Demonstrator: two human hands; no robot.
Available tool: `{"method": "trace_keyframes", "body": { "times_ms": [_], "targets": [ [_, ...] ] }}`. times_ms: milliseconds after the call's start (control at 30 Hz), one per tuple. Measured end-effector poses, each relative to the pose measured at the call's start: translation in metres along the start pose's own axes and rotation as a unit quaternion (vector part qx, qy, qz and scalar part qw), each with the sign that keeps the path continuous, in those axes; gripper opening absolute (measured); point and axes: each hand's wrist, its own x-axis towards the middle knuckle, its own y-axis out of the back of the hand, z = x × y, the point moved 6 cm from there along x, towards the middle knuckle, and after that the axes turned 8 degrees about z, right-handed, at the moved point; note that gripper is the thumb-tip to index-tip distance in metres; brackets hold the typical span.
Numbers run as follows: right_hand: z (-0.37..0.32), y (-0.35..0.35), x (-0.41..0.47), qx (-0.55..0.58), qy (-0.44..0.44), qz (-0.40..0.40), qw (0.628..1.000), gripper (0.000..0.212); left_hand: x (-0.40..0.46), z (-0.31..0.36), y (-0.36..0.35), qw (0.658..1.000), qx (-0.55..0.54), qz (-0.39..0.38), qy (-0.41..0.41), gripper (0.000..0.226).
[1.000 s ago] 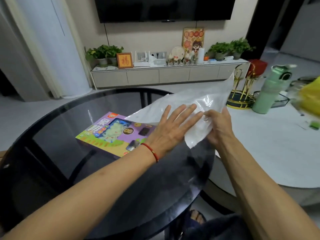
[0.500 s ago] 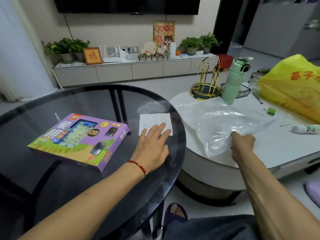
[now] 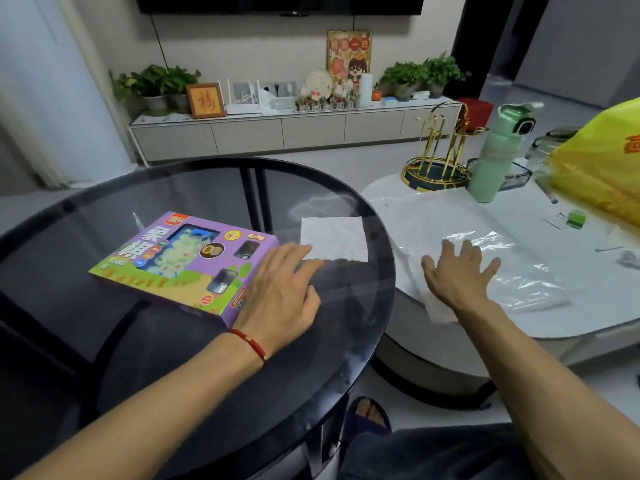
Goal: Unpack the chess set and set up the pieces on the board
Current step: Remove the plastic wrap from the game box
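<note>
Hands both spread, gripping nothing. My left hand (image 3: 282, 289) lies flat on dark glass surface (image 3: 194, 358), fingertips at near edge of white paper sheet (image 3: 334, 239), wrist just beside chess set box (image 3: 187, 266); probably ready to pull box in. My right hand (image 3: 457, 277) fans out over clear plastic bag (image 3: 485, 258) on white surface (image 3: 519, 317), seemingly flattening it out of way. Bag looks empty. Box closed, flat on glass; pieces and board presumably inside, unpacking not begun.

Glass table (image 3: 104, 341): chess box (image 3: 187, 265), paper (image 3: 334, 239). White table (image 3: 588, 313): plastic bag (image 3: 512, 268).
</note>
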Motion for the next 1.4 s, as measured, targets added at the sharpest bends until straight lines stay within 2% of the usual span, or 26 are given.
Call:
{"method": "trace_keyframes", "body": {
  "times_ms": [67,100,233,300,367,467,700,933,1000,1067,1133,1267,1333,1400],
  "targets": [
    [-0.046,0.027,-0.009,0.074,0.100,0.079,0.989,0.049,-0.009,-0.023,0.023,0.999,0.037,0.015,0.013,0.042],
    [-0.070,0.034,-0.017,0.106,0.155,0.095,0.978,0.044,-0.014,-0.037,0.030,0.998,0.064,0.006,0.024,0.044],
    [-0.156,0.029,-0.057,0.110,0.327,0.040,0.938,0.038,-0.040,-0.092,0.029,0.976,0.148,-0.142,0.069,0.062],
    [-0.188,0.017,-0.072,0.064,0.370,0.023,0.927,0.041,-0.053,-0.108,0.028,0.970,0.151,-0.173,0.073,0.062],
    [-0.207,0.008,-0.076,0.005,0.350,0.031,0.936,0.047,-0.061,-0.121,0.033,0.970,0.147,-0.181,0.072,0.062],
    [-0.218,-0.010,-0.065,-0.046,0.261,0.014,0.964,0.053,-0.067,-0.141,0.048,0.975,0.119,-0.169,0.085,0.063],
    [-0.246,-0.043,-0.029,-0.029,0.258,-0.013,0.966,0.051,-0.074,-0.174,0.051,0.981,0.056,-0.174,0.071,0.062],
    [-0.252,-0.052,-0.012,-0.052,0.241,0.004,0.969,0.056,-0.071,-0.183,0.050,0.983,0.028,-0.170,0.063,0.058],
    [-0.266,-0.041,-0.021,-0.020,0.282,0.036,0.958,0.059,-0.071,-0.182,0.049,0.983,0.024,-0.171,0.056,0.058],
    [-0.290,-0.024,-0.040,0.056,0.366,0.056,0.927,0.051,-0.070,-0.182,0.051,0.983,0.013,-0.173,0.055,0.061],
    [-0.311,-0.010,-0.068,0.149,0.389,0.023,0.909,0.041,-0.069,-0.181,0.054,0.984,0.004,-0.168,0.054,0.066],
    [-0.330,-0.023,-0.102,0.226,0.285,-0.131,0.922,0.033,-0.071,-0.178,0.060,0.990,-0.001,-0.129,0.051,0.057],
    [-0.329,-0.030,-0.106,0.285,0.196,-0.156,0.925,0.037,-0.074,-0.172,0.059,0.992,0.007,-0.110,0.060,0.055],
    [-0.326,-0.033,-0.108,0.358,0.115,-0.179,0.909,0.032,-0.074,-0.166,0.056,0.994,0.013,-0.089,0.066,0.055]
  ]
}}
